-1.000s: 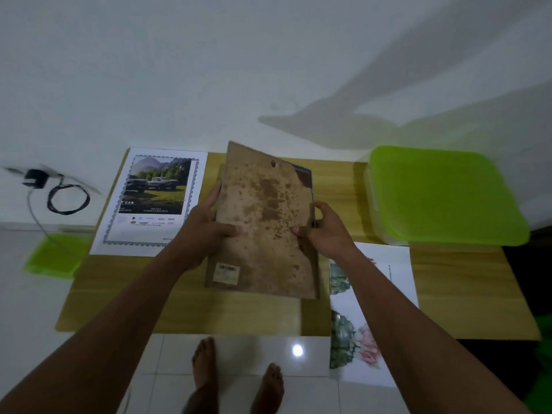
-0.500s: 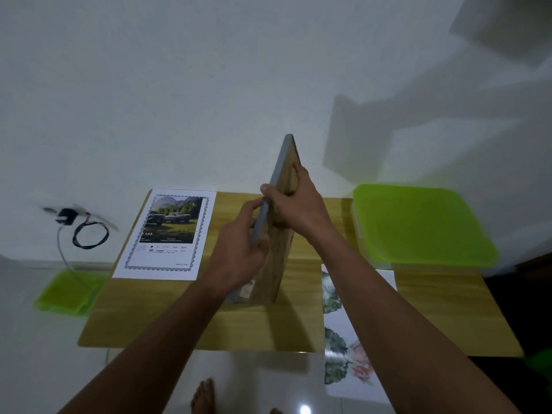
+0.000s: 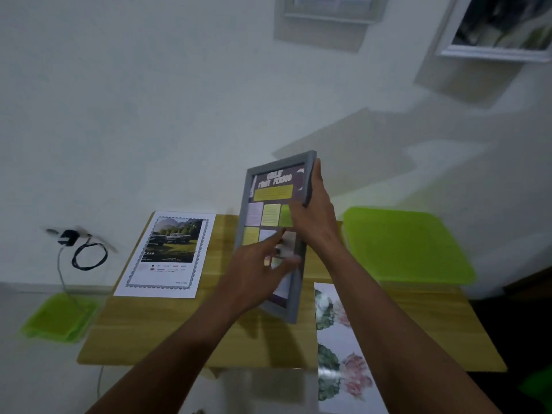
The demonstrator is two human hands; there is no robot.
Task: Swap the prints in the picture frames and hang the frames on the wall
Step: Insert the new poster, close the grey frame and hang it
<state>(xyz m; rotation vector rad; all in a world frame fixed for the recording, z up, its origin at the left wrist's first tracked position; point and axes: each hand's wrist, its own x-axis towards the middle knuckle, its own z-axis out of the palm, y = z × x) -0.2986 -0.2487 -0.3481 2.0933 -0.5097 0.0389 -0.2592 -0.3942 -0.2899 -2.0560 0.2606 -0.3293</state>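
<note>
Our right hand (image 3: 313, 225) grips the right edge of the grey picture frame (image 3: 244, 216), fingers curled round it near the top. Our left hand (image 3: 254, 279) lies with straight, blurred fingers on the lower glass. The frame stands tilted over the wooden table (image 3: 149, 330), its dark poster (image 3: 273, 186) facing us. A car print (image 3: 170, 252) lies left of our left hand; a floral print (image 3: 337, 342) lies under our right forearm.

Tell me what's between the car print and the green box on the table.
Head view: the grey frame, right hand gripping its right edge, left hand at its front.
</note>
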